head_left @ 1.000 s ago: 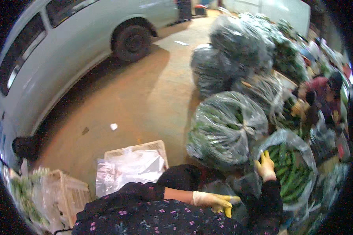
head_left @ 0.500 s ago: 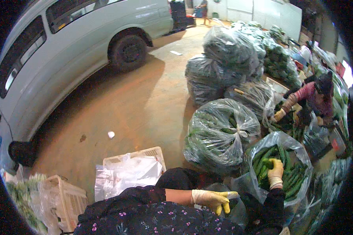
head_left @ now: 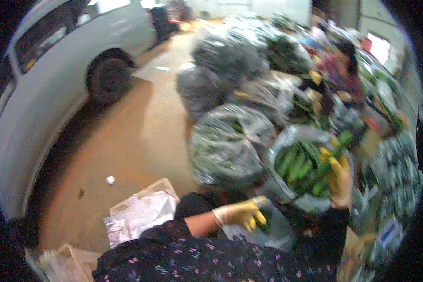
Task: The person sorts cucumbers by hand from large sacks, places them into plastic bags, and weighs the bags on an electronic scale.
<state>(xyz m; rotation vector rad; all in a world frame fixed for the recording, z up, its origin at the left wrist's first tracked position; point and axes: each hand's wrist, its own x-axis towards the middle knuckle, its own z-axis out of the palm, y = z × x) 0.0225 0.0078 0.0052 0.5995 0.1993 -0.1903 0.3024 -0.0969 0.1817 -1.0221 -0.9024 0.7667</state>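
Note:
My right hand (head_left: 339, 181), in a yellow and white work glove, is closed around a long green cucumber (head_left: 337, 151), lifted over an open clear plastic bag (head_left: 273, 149). Many more cucumbers (head_left: 298, 164) lie inside that bag. Nearer my lap, my left hand (head_left: 242, 214), gloved alike, is at the rim of a smaller clear bag (head_left: 279, 230) and appears to grip it. Something green shows in this smaller bag, just under my left fingers; the rest of its contents is hard to make out through blur.
A tied bag of green vegetables (head_left: 232, 145) stands ahead, with stacked full bags (head_left: 225, 56) behind. A person (head_left: 340, 70) works at the far right. Flat plastic bags (head_left: 145, 216) lie on a pale crate (head_left: 167, 188) at left. A van (head_left: 61, 80) stands beyond.
My right hand has gone from reaching among the cucumbers to holding one raised at the bag's right side. The view has swung right; my left hand stays by the small bag.

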